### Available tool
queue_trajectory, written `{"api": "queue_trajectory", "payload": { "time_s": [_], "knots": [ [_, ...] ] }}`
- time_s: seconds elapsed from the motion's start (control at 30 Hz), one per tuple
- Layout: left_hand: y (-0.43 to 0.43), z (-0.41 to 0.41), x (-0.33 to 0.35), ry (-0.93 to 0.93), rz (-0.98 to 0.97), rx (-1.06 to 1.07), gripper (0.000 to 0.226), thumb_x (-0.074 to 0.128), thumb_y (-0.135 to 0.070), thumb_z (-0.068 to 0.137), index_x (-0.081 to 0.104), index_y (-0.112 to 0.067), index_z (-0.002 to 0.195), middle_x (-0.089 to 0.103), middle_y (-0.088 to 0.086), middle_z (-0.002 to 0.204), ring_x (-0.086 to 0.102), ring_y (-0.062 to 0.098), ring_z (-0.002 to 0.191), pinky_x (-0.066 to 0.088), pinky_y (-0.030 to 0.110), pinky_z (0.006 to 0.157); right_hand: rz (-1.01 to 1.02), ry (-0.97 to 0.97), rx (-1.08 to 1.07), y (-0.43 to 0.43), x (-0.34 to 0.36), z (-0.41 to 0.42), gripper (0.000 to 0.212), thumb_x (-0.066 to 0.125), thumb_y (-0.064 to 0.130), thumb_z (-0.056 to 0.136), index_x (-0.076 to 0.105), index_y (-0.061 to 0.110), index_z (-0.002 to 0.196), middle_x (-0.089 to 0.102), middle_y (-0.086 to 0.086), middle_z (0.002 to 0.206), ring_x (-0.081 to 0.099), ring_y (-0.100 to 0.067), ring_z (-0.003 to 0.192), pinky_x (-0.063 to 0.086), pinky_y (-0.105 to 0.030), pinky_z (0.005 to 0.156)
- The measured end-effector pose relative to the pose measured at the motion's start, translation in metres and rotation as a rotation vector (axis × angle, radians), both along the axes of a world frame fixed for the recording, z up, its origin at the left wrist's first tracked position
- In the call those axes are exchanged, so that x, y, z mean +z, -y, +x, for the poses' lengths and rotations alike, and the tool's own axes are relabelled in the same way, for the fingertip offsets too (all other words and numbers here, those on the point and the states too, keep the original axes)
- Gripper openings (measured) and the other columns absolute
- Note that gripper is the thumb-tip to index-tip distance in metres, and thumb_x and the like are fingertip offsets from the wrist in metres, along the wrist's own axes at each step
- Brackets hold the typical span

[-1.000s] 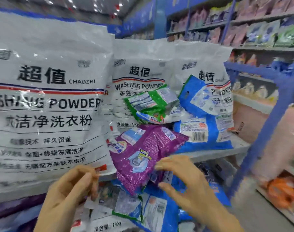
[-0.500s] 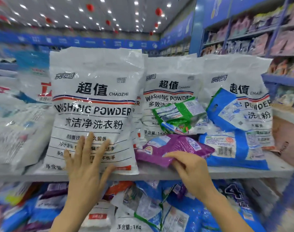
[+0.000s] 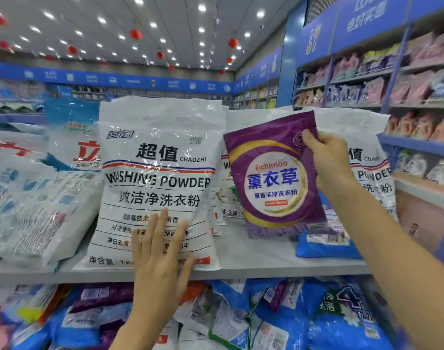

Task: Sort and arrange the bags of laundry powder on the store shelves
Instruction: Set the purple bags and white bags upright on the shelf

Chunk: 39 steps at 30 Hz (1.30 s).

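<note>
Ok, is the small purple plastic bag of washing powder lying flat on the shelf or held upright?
Upright. The right hand grips the small purple plastic bag by its top corner, label right way up.

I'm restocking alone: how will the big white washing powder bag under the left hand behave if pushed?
Probably heavy: the big white bag looks bulky and full. Its glossy, wrinkled film may let the flat left hand slip. Standing upright on the shelf, it could slump or tip back.

Counted on the shelf (image 3: 253,258): three white washing-powder bags (image 3: 157,183), one blue bag (image 3: 324,246). One purple bag (image 3: 274,178) over the shelf's right half.
</note>
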<state>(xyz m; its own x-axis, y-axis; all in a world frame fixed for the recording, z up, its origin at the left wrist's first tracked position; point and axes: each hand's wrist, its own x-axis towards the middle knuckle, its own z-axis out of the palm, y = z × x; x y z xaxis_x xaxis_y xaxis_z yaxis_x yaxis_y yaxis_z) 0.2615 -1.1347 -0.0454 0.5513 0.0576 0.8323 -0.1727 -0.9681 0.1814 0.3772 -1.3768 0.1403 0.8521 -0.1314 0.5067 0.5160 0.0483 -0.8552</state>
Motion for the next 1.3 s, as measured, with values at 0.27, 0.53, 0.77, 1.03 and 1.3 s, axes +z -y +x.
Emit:
{"api": "queue_trajectory", "payload": {
  "time_s": [0.27,0.53,0.77,1.03,1.3],
  "knots": [
    [0.058,-0.009,0.024,-0.248,-0.808,-0.632,0.069,0.079,-0.027,0.073,0.037,-0.042,0.126,0.052,-0.016,0.124,0.052,-0.006,0.111,0.045,0.014,0.088,0.087,0.05,0.177,-0.008,0.021,-0.048,0.02,0.053,0.018,0.095,0.067,0.012,0.083,0.073,0.002,0.071,0.07,-0.012,0.068,0.057,-0.026,0.06],
    [0.058,0.0,0.054,-0.481,-1.094,-1.008,0.073,0.081,-0.039,0.049,0.056,-0.025,0.116,0.073,-0.013,0.104,0.068,0.006,0.098,0.054,0.017,0.078,0.097,0.038,0.317,-0.013,0.024,-0.08,0.02,0.052,0.019,0.095,0.066,0.009,0.086,0.074,-0.002,0.074,0.071,-0.016,0.067,0.055,-0.025,0.055],
    [0.042,-0.02,0.049,-0.55,-1.096,-1.133,0.063,0.09,-0.053,0.044,0.073,-0.035,0.102,0.073,0.001,0.108,0.069,0.021,0.102,0.055,0.025,0.08,-0.02,0.034,0.256,-0.004,0.007,-0.086,0.021,0.05,0.016,0.094,0.067,0.009,0.084,0.074,-0.001,0.072,0.069,-0.012,0.063,0.057,-0.024,0.059],
    [0.006,-0.054,0.032,-0.446,-1.204,-1.01,0.064,0.09,-0.055,0.045,0.073,-0.034,0.103,0.073,0.004,0.11,0.069,0.023,0.103,0.057,0.028,0.081,-0.264,-0.215,0.424,-0.029,-0.083,-0.117,0.049,0.047,0.061,0.075,0.067,0.027,0.106,0.072,0.011,0.101,0.067,-0.004,0.092,0.052,-0.025,0.077],
    [-0.023,-0.112,0.026,-0.391,-1.162,-0.818,0.057,0.083,-0.064,0.047,0.072,-0.044,0.099,0.073,-0.007,0.106,0.069,0.013,0.1,0.054,0.017,0.077,-0.069,-0.209,0.472,-0.088,-0.128,-0.138,0.034,0.049,0.045,0.082,0.069,0.018,0.089,0.075,0.003,0.083,0.072,-0.011,0.075,0.053,-0.017,0.056]
  ]
}}
